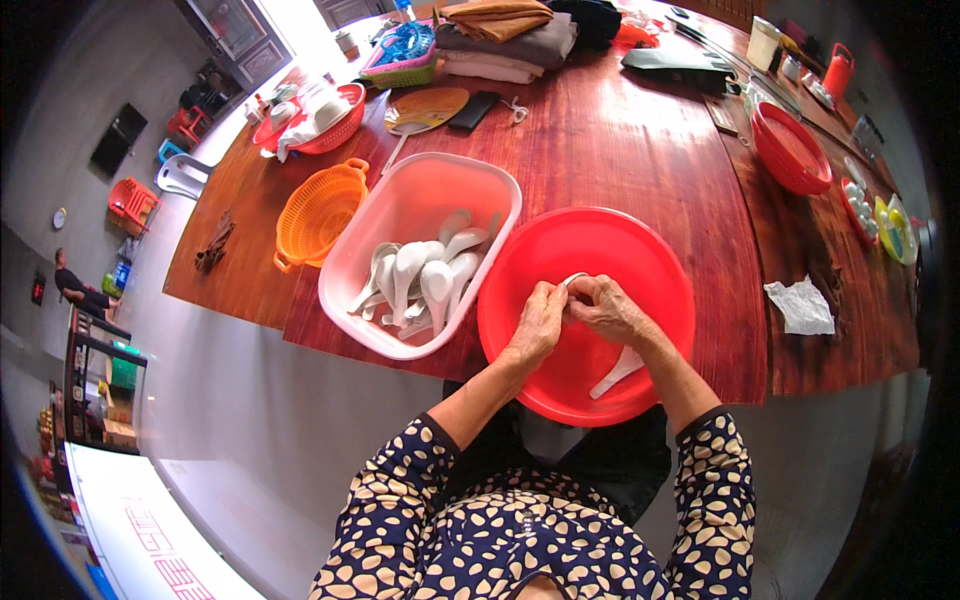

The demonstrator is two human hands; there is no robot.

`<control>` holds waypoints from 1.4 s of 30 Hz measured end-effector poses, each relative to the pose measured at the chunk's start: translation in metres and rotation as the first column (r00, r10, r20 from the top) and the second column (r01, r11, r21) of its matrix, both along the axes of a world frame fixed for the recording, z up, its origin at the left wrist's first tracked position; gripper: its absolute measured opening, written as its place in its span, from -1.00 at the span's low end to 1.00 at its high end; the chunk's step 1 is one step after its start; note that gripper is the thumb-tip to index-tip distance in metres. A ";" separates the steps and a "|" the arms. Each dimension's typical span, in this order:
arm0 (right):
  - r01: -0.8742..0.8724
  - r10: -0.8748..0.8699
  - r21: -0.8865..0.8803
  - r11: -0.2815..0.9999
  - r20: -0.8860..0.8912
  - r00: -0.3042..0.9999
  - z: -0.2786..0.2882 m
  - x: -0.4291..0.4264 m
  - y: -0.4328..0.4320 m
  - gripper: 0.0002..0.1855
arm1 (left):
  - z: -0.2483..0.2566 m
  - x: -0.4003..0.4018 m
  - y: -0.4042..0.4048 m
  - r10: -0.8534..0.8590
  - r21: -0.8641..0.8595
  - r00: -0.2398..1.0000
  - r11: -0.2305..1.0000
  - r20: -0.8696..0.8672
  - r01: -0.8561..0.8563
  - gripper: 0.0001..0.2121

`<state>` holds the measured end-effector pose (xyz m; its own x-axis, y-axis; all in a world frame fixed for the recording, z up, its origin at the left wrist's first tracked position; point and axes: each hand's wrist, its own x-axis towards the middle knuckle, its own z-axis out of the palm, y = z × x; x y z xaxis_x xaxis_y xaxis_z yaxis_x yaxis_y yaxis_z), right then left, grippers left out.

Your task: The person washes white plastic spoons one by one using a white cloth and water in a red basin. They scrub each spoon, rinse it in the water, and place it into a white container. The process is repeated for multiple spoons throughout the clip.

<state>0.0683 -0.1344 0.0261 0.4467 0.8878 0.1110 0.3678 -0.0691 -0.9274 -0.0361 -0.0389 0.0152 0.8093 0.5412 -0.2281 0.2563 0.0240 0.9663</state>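
Note:
Both hands meet over a red plastic basin (645, 262) at the table's edge. Between their fingertips is a white spoon (575, 277), mostly hidden by the fingers. My left hand (541, 316) pinches it from the left, and my right hand (611, 309) grips it from the right. Another white spoon (619, 371) lies in the basin below my right wrist, its bowl partly covered by the forearm. Just left of the basin stands a pale pink plastic tub (480, 180), where several white soup spoons (411, 262) are heaped toward the near end.
An orange colander (319, 210) sits left of the tub. Behind are a red basket (349, 120) of dishes, a hand fan (427, 109), a phone (474, 111) and folded cloths (502, 41). A crumpled white tissue (801, 306) and red basket (791, 150) are to the right. A person (79, 289) sits far left.

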 end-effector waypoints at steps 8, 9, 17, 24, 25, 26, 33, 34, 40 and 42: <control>0.504 -0.139 -0.461 0.730 0.622 0.770 -0.016 0.020 -0.007 -0.85 | 0.012 0.003 0.014 0.057 -0.726 0.996 0.683 -0.064 -0.086 -0.75; 0.367 0.018 -0.519 0.772 0.595 0.804 -0.002 0.016 -0.008 -0.85 | 0.006 0.004 0.020 0.058 -0.767 0.997 0.638 -0.043 -0.070 -0.74; 0.474 -0.511 0.193 0.859 0.307 0.803 -0.002 0.004 0.019 -0.85 | -0.024 0.009 0.019 0.133 -0.730 0.971 0.682 0.200 0.057 -0.74; 0.214 -0.225 0.069 0.974 0.236 0.945 -0.012 -0.018 0.023 -0.88 | -0.032 0.012 0.022 0.227 -0.770 0.941 0.636 0.250 0.051 -0.69; 0.168 -0.181 0.080 0.983 0.203 0.962 -0.006 -0.019 0.019 -0.89 | -0.038 0.013 0.024 0.250 -0.780 0.925 0.622 0.285 0.073 -0.68; 0.112 -0.120 0.069 0.991 0.126 0.985 0.001 -0.022 0.014 -0.92 | -0.044 0.011 0.028 0.228 -0.817 0.925 0.561 0.304 0.130 -0.68; -0.261 0.230 0.107 0.959 0.241 0.943 0.029 -0.039 -0.018 -0.93 | -0.035 0.006 0.025 0.224 -0.795 0.961 0.607 0.161 -0.008 -0.73; -0.349 0.325 0.005 0.937 0.355 0.877 0.027 -0.034 -0.025 -0.90 | -0.020 0.008 0.021 0.250 -0.753 0.958 0.655 0.141 -0.061 -0.75; 0.315 0.117 -0.473 0.823 0.684 0.720 0.009 0.002 -0.019 -0.83 | -0.011 0.010 0.018 0.202 -0.692 0.978 0.713 0.052 -0.110 -0.76; 0.258 0.124 -0.542 0.800 0.570 0.812 0.001 0.004 -0.019 -0.81 | -0.010 0.010 0.019 0.156 -0.636 0.988 0.762 0.001 -0.120 -0.78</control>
